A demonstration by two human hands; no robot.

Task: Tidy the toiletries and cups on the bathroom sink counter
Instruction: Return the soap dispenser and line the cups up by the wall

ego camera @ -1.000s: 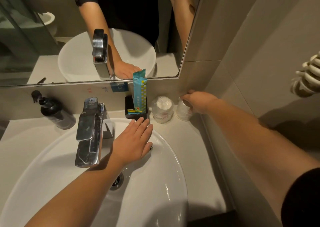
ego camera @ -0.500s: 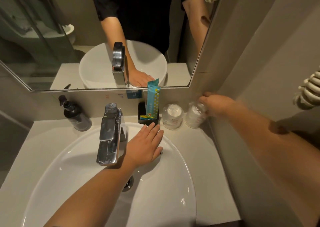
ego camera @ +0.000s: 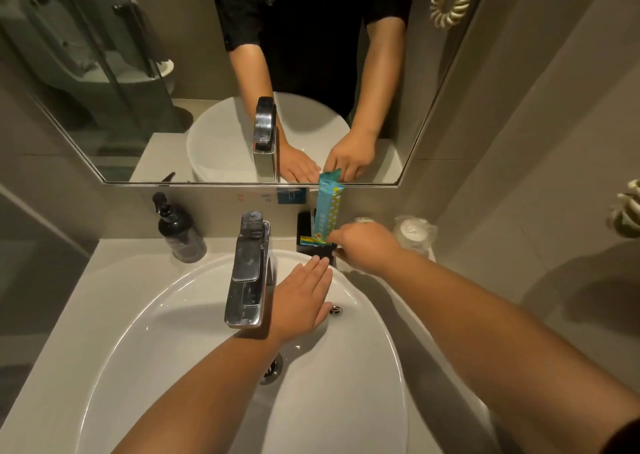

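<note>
Right hand [ego camera: 365, 247] pinches at the black holder [ego camera: 313, 237], though the grip itself is hidden. Left hand [ego camera: 301, 303] lies flat, fingers spread, at the basin [ego camera: 145, 332] rim. The tall teal packet [ego camera: 328, 207], leaning toward one o'clock, could topple; the wrapped cup [ego camera: 414, 231] at three o'clock risks a knock.

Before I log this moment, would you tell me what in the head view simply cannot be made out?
- Middle wrapped cup: mostly hidden behind the right hand.
- Right hand's fingertips: whether they grip the black holder or the teal packet is unclear.
- Packet print: too small to read.
- Wall sticker: text blurred.
- Corner wrapped cup: contents obscured by its plastic.
</note>
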